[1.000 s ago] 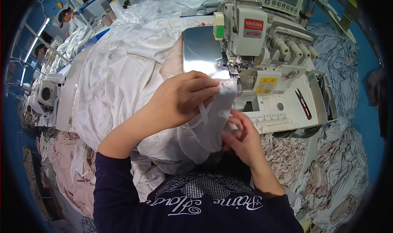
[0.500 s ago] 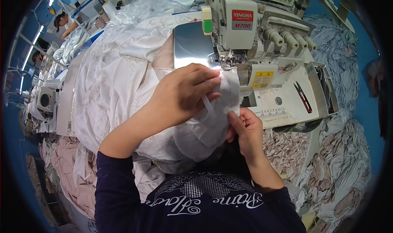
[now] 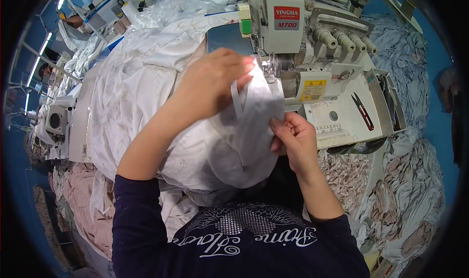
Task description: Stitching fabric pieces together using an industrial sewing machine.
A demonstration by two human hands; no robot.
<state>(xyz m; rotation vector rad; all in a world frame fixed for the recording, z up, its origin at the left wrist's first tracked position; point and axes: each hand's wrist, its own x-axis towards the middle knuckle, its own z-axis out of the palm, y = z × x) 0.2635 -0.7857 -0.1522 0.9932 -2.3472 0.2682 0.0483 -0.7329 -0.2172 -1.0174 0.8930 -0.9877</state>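
Note:
White fabric (image 3: 254,141) runs from the big pile on my left up to the needle area of an overlock sewing machine (image 3: 279,36). My left hand (image 3: 215,82) is closed on its upper edge, thumb and fingertips pinched just left of the presser foot, under the machine's light. A narrow white strip (image 3: 236,99) hangs below those fingers. Lower down, my right hand (image 3: 294,137) pinches the fabric's right edge between thumb and bent fingers, below the machine's front cover. The fabric stretches between both hands; the needle itself is too small to make out.
Red-handled thread snips (image 3: 363,113) lie on the machine's white bed at right, beside a dark-filled side bin (image 3: 388,99). Fabric scraps (image 3: 346,178) sit below. Grey-white garments (image 3: 408,190) are heaped at far right, pinkish cloth (image 3: 88,200) at lower left. People work at far left.
My left hand has moved up and slightly left, carrying the fabric's upper edge closer alongside the presser foot. My right hand has risen slightly, still pinching the edge.

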